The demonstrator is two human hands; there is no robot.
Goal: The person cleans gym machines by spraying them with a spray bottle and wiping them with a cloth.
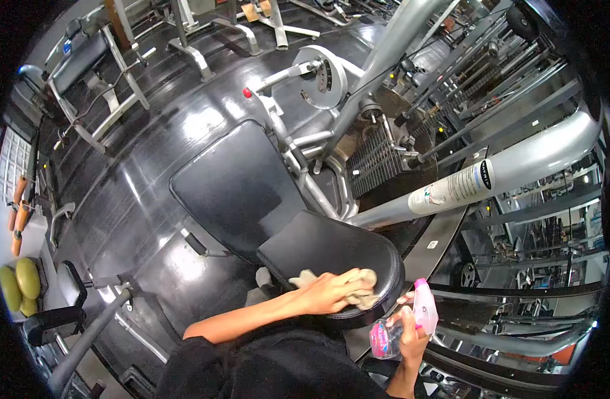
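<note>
My left hand (328, 294) is closed over a beige cloth (365, 282) and presses it onto the black padded seat (331, 249) near its rounded end. Part of the cloth sticks out on the far side of the hand, by the seat's edge. Beside the seat, my right hand (411, 336) grips a clear spray bottle (383, 339) with a pink and white trigger head (422, 309) and a pink label. The bottle is held roughly upright, apart from the seat. A larger black backrest pad (242, 189) adjoins the seat.
A thick silver machine tube (517, 166) with a label runs along the right. Beyond the pads stands a weight stack (384, 159). Another bench (85, 63) is at the upper left, a padded machine (59, 306) at the lower left. Green cushions (22, 282) lie by the left wall.
</note>
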